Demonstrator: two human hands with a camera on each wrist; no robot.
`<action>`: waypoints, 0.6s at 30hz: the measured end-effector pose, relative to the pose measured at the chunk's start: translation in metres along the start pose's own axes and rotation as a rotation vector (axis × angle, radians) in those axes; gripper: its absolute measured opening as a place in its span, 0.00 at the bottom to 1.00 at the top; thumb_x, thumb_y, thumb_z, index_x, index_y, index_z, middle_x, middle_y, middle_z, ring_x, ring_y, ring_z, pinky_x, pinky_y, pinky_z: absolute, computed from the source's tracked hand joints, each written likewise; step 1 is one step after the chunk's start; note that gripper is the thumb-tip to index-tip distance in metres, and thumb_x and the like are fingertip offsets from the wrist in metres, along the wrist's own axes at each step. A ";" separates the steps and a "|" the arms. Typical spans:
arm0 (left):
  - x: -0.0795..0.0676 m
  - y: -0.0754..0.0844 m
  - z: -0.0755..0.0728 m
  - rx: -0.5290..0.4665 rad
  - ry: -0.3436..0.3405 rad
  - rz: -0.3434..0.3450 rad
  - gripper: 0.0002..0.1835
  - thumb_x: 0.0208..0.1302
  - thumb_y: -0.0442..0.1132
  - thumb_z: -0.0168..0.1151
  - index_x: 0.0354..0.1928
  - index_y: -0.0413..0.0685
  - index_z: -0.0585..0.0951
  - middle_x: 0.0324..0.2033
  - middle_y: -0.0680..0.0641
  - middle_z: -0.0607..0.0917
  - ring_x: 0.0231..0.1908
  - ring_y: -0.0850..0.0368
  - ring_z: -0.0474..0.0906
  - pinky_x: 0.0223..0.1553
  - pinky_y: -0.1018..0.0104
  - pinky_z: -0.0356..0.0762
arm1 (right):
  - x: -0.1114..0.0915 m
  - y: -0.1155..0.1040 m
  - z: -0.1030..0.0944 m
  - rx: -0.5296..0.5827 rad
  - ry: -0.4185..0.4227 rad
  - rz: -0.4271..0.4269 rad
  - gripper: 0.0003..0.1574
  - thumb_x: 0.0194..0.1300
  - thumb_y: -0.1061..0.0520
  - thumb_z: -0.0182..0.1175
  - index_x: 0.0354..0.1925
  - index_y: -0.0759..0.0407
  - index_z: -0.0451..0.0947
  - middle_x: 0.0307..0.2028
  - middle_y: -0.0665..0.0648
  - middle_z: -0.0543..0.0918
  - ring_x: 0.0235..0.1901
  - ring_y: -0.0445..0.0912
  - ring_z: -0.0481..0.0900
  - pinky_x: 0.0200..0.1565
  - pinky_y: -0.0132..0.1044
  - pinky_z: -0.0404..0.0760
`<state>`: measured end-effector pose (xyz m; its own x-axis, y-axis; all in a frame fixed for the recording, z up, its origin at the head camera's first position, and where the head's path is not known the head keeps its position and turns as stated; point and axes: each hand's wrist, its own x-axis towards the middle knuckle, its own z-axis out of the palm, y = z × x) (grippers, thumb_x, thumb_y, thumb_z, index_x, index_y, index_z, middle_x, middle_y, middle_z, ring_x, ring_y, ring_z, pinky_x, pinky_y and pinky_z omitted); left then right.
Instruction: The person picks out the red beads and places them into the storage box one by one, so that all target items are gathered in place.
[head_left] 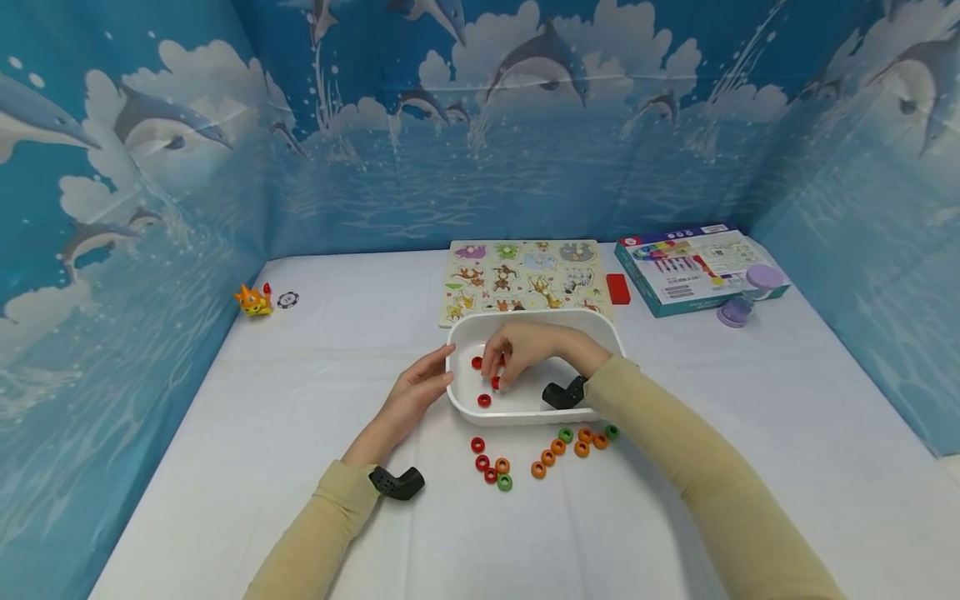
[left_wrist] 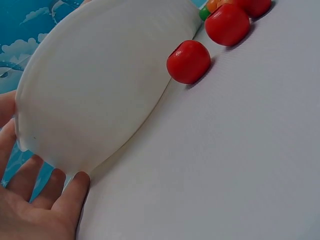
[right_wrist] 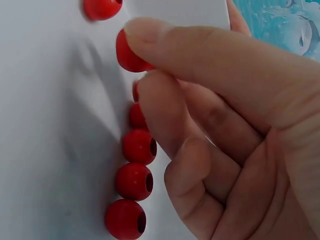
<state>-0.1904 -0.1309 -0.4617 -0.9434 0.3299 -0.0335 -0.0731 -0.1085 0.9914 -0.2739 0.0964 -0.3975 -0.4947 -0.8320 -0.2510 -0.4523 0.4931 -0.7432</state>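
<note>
A white plastic tub [head_left: 517, 419] stands mid-table with several red beads [head_left: 484, 401] inside. My right hand [head_left: 528, 343] reaches into it and pinches a red bead [right_wrist: 131, 54] between thumb and finger. Below that, the right wrist view has a row of red beads [right_wrist: 134, 181] along the tub's floor. My left hand [head_left: 415, 392] rests against the tub's left end, fingers extended along its outer wall, as the left wrist view also has it. In front of the tub lie loose red beads [head_left: 477, 445], orange beads [head_left: 548, 458] and a few green beads [head_left: 505, 482].
Behind the tub lies an animal puzzle board [head_left: 517, 279], with a red card-like piece [head_left: 618, 289] beside it. A boxed set [head_left: 693, 271] and purple-lidded containers [head_left: 735, 312] sit at back right. Far left are an orange toy figure [head_left: 255, 300] and a small dark ring-shaped piece [head_left: 288, 300].
</note>
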 end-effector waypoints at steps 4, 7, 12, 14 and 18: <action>0.000 0.000 0.001 -0.010 0.000 0.012 0.28 0.57 0.46 0.60 0.61 0.58 0.68 0.63 0.58 0.59 0.63 0.60 0.53 0.58 0.64 0.62 | 0.001 0.000 0.003 0.062 -0.046 0.005 0.17 0.44 0.61 0.70 0.37 0.58 0.81 0.30 0.50 0.83 0.29 0.46 0.78 0.31 0.35 0.76; 0.000 0.001 0.001 -0.008 0.001 0.017 0.28 0.57 0.46 0.60 0.61 0.58 0.68 0.63 0.57 0.59 0.63 0.60 0.53 0.58 0.63 0.61 | 0.002 0.001 0.005 0.085 -0.071 0.028 0.18 0.44 0.62 0.70 0.38 0.58 0.80 0.31 0.51 0.83 0.32 0.46 0.79 0.36 0.35 0.76; 0.000 0.001 0.002 -0.010 -0.002 0.021 0.28 0.57 0.45 0.60 0.61 0.56 0.67 0.64 0.55 0.58 0.64 0.57 0.52 0.58 0.61 0.60 | 0.000 0.000 0.002 0.110 -0.083 0.065 0.19 0.45 0.63 0.69 0.40 0.58 0.79 0.33 0.52 0.83 0.35 0.45 0.79 0.39 0.36 0.77; 0.000 0.001 0.002 -0.010 -0.002 0.019 0.28 0.58 0.45 0.59 0.61 0.56 0.67 0.64 0.55 0.58 0.64 0.57 0.52 0.59 0.61 0.60 | -0.005 -0.003 -0.003 0.123 -0.057 0.055 0.21 0.47 0.63 0.68 0.43 0.59 0.79 0.36 0.54 0.83 0.35 0.45 0.79 0.38 0.37 0.78; -0.001 0.001 0.002 -0.008 0.002 0.012 0.27 0.58 0.44 0.59 0.61 0.56 0.67 0.64 0.55 0.58 0.63 0.57 0.52 0.59 0.61 0.60 | -0.023 -0.017 -0.015 0.128 0.027 -0.011 0.22 0.50 0.62 0.66 0.47 0.60 0.76 0.39 0.56 0.81 0.33 0.47 0.79 0.34 0.41 0.79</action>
<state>-0.1894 -0.1298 -0.4603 -0.9450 0.3263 -0.0217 -0.0641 -0.1199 0.9907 -0.2663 0.1106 -0.3693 -0.5111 -0.8290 -0.2272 -0.3598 0.4464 -0.8193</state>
